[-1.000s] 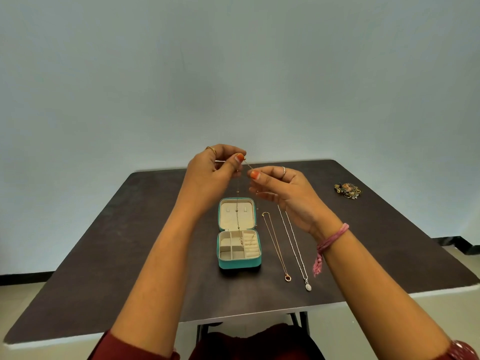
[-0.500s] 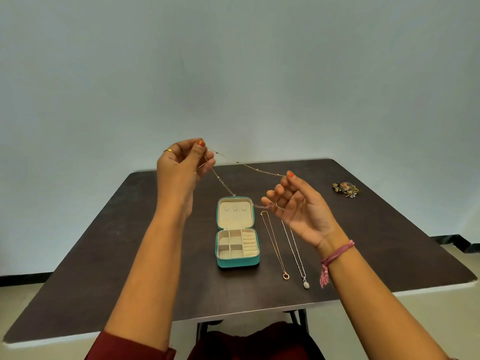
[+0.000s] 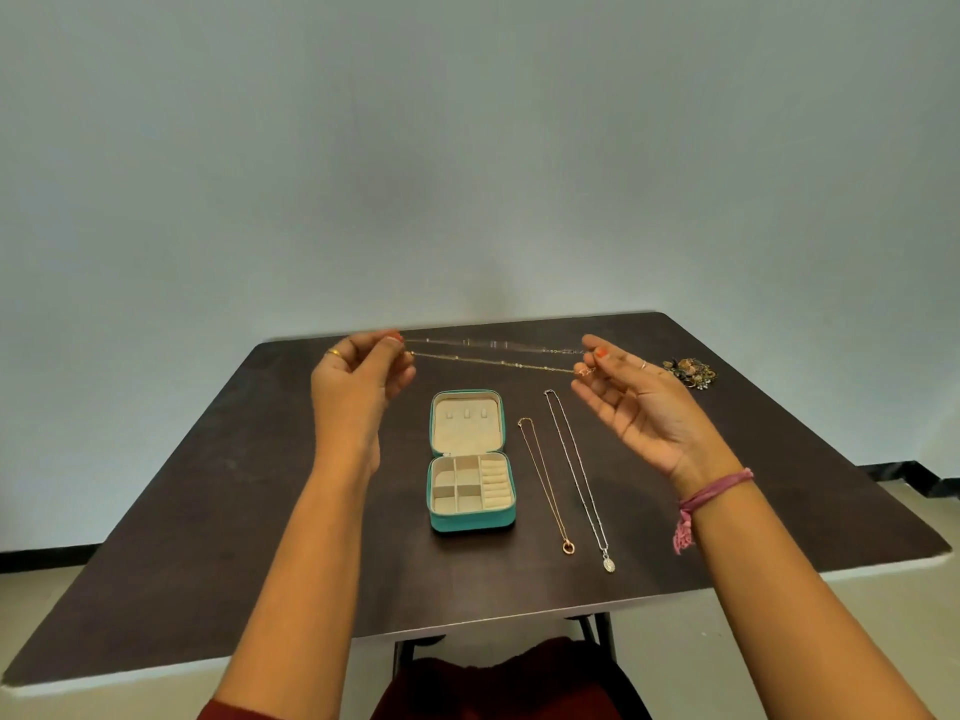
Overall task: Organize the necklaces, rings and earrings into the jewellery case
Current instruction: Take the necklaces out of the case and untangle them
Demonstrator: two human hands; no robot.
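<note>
Thin gold beaded necklace (image 3: pixel 493 362) is stretched taut and level in the air above the table's far edge, beyond the open teal case (image 3: pixel 471 459) with cream velvet compartments. Half a second ago it sagged diagonally between closer hands; now they are spread wide. One end is pinched by the left hand (image 3: pixel 358 379), the other by the right hand (image 3: pixel 631 402), remaining fingers loosely extended. A rose-gold necklace (image 3: pixel 545 485) and a silver necklace (image 3: pixel 576 475) lie straight beside the case. A jewellery cluster (image 3: pixel 691 371) sits near the far right corner of the dark matte table (image 3: pixel 208 511).
</note>
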